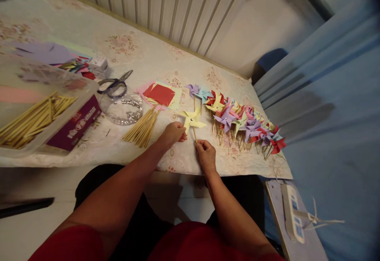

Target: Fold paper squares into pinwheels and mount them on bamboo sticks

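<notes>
A pale yellow paper pinwheel [192, 119] with a shiny pin at its centre is held over the near part of the table. My right hand [206, 154] is closed, pinching its thin wooden stick below the blades. At the lower left blade, my left hand [175, 132] pinches the paper between thumb and fingers. Just right of it lies a dense group of finished pinwheels [227, 118] in purple, red, yellow, blue and pink. A bundle of sticks [142, 128] rests left of my left hand. Behind it is a stack of coloured paper squares [160, 94], red on top.
Left of the sticks stands a clear round container [123, 110] of shiny pins, with scissors [115, 84] behind. A plastic box [86, 98] holding more sticks is at far left. Small white boxes [98, 65] and purple paper [44, 52] lie behind. A power strip [292, 213] sits lower right.
</notes>
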Available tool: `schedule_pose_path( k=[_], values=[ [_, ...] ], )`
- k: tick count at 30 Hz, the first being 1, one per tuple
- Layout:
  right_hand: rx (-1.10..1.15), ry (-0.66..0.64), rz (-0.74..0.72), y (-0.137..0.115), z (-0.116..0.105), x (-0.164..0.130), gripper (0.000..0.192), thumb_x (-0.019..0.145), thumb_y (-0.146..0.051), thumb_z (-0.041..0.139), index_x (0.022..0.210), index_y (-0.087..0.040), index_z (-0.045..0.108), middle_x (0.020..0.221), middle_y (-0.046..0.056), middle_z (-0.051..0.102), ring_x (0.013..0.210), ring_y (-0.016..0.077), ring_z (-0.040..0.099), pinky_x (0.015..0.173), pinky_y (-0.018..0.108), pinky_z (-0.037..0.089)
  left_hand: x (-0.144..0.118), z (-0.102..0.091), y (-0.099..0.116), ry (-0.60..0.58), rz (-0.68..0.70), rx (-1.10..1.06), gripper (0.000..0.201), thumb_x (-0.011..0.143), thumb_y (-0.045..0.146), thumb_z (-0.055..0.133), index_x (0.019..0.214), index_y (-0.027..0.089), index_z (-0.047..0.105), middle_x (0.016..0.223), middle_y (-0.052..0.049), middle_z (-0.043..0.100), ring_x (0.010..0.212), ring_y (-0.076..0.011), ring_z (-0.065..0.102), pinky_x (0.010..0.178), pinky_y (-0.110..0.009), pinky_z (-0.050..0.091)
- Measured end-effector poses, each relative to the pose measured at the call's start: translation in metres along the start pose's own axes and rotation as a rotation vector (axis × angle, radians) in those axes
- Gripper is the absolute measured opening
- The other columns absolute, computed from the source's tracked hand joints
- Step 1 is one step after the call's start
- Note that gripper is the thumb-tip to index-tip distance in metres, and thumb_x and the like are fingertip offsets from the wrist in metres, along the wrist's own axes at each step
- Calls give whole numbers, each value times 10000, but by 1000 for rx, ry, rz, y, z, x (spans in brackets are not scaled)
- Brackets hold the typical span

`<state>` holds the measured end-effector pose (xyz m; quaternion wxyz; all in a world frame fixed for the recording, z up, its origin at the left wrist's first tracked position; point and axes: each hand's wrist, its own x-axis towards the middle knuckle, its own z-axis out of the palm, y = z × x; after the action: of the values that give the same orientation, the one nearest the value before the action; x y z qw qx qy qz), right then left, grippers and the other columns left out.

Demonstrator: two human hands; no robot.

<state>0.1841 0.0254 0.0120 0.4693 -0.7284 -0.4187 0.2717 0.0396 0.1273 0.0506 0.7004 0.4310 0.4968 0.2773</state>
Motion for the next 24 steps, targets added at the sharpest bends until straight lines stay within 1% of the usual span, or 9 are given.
schedule_pose_path(
  k=[5,11,18,24],
  values=[
    [37,-13,19,1,1,0,229,731,-377,619,808,-182,710,642,-20,615,567,137,470,570,259,392,-2,3,0,-30,-44,-77,193,877,109,552,692,150,517,600,4,615,486,-81,581,546,-207,464],
    [29,-19,18,2,0,-1,244,733,-384,626,837,-185,719,667,-9,641,583,144,498,562,254,393,-4,6,0,-72,-54,-149,197,832,137,642,684,152,513,597,0,620,486,-77,569,545,-200,438],
    [47,-17,14,6,1,0,233,734,-372,641,843,-182,723,669,-14,638,584,138,493,576,253,401,-1,12,-5,-113,-45,-151,190,863,102,564,695,155,494,599,11,611,480,-68,555,525,-190,421],
    [51,-25,7,5,0,-1,216,733,-365,650,828,-183,715,658,-19,632,586,140,498,585,255,406,3,16,-9,-116,-39,-165,170,846,127,604,710,153,505,610,8,620,490,-70,562,525,-189,418]
  ],
)
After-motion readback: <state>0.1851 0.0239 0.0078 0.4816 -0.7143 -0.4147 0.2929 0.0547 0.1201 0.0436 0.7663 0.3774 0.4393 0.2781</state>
